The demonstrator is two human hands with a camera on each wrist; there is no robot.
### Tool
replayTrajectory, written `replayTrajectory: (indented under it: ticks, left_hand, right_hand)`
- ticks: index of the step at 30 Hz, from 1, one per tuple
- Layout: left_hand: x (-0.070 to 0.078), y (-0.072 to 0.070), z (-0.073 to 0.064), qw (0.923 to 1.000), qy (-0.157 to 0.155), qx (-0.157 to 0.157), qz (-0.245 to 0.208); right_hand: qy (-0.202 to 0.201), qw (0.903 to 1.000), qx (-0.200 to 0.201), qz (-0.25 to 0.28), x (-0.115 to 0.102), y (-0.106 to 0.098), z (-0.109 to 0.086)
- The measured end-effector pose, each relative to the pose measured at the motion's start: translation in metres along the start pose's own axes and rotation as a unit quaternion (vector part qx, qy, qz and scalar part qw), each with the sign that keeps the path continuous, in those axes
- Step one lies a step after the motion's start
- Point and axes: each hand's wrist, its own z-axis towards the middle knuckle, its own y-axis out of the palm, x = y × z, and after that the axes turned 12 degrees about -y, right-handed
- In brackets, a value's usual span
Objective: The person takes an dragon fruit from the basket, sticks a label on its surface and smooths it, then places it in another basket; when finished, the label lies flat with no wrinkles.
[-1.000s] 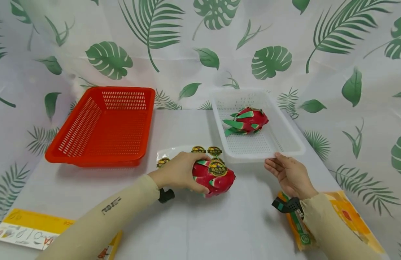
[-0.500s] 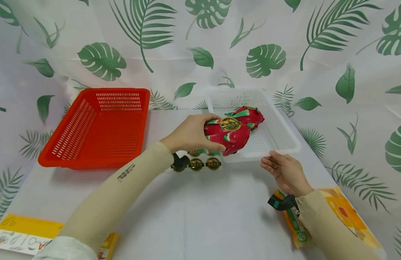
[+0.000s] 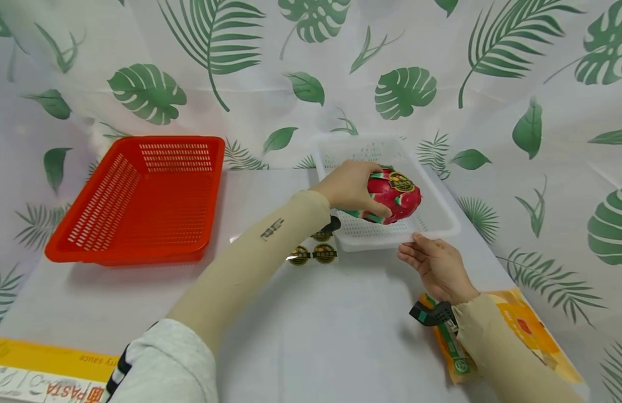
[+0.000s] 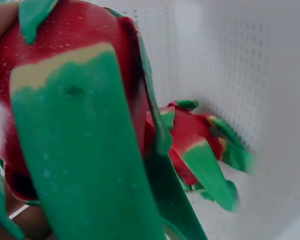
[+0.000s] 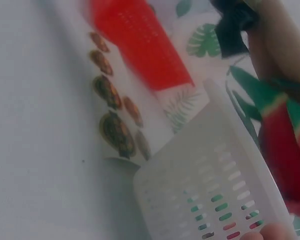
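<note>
My left hand (image 3: 355, 187) grips a red dragon fruit (image 3: 398, 197) with green scales and a round black-and-gold sticker. The fruit is held over the white perforated basket (image 3: 378, 242). Inside that basket lies another dragon fruit (image 4: 187, 137), seen past the held one in the left wrist view and largely hidden by it in the head view. At the basket's near right corner, my right hand (image 3: 439, 268) pinches the rim, thumb on top and fingers curled beneath. Two of its fingertips (image 5: 272, 232) show at the rim in the right wrist view.
A red perforated basket (image 3: 177, 212) stands on the left. A sheet of round stickers (image 3: 311, 254) lies beside the white basket, partly under my left arm. A yellow-and-white pasta box (image 3: 48, 369) is front left; orange packets (image 3: 529, 324) lie front right under my right forearm.
My left hand has carried the stickered dragon fruit from above the sticker sheet, up and right, to over the white basket. The right hand has stayed at the rim.
</note>
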Motion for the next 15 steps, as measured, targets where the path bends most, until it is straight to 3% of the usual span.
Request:
replayTrajectory:
  ticks: [7, 15]
  left_hand:
    - [0.023, 0.019, 0.03, 0.9992, -0.032, -0.015, 0.02]
    - [0.031, 0.032, 0.039, 0.9947, -0.075, -0.036, 0.061]
  right_hand:
    - [0.001, 1.0, 0.0, 0.0, 0.0, -0.001, -0.002]
    - [-0.015, 0.9999, 0.0, 0.001, 0.0, 0.0, -0.001]
